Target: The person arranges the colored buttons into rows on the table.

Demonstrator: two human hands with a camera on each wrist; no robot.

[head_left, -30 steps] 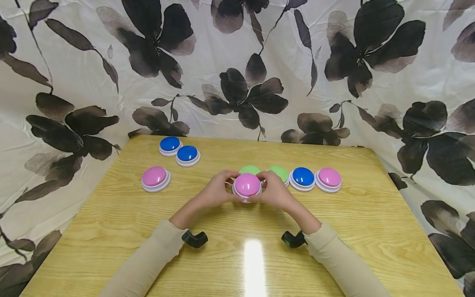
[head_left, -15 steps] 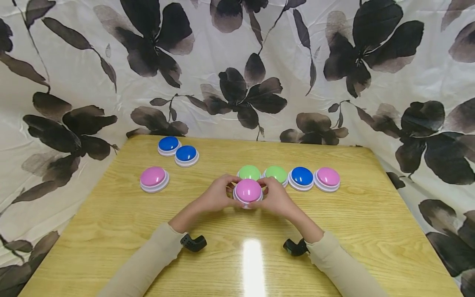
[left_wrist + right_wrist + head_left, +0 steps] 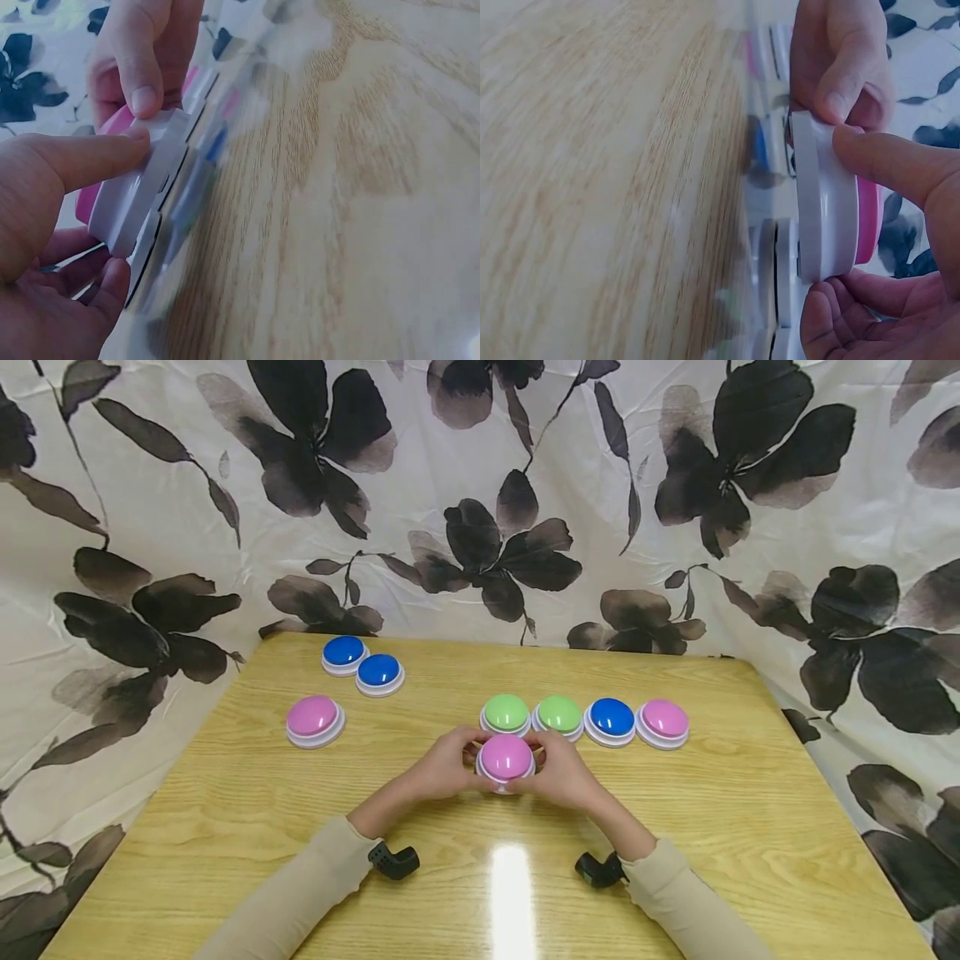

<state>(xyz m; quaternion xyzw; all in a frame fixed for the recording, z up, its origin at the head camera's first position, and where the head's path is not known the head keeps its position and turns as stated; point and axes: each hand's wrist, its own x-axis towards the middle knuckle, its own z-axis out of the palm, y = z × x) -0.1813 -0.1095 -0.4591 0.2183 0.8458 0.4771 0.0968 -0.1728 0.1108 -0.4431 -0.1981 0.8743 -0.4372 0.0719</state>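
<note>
A pink dome push button (image 3: 506, 757) with a white base is held between both hands near the middle of the wooden table. My left hand (image 3: 448, 766) grips its left side, thumb at the near edge and fingers curled behind. From the other side my right hand (image 3: 564, 771) grips it the same way. In the left wrist view the button's white base (image 3: 154, 176) is raised over the tabletop, with both thumbs on its rim. Just beyond it stand two green push buttons, the left one (image 3: 506, 713) and the right one (image 3: 559, 715).
A blue push button (image 3: 611, 718) and a pink one (image 3: 663, 721) continue the row rightward from the green pair. At the left are another pink button (image 3: 314, 719) and two blue ones (image 3: 378, 672). A flower-print cloth (image 3: 420, 443) hangs behind the table (image 3: 675, 835).
Both hands have drawn the pink push button toward the person, and it overlaps the green buttons less, so both now show more fully. The other buttons have stayed in place.
</note>
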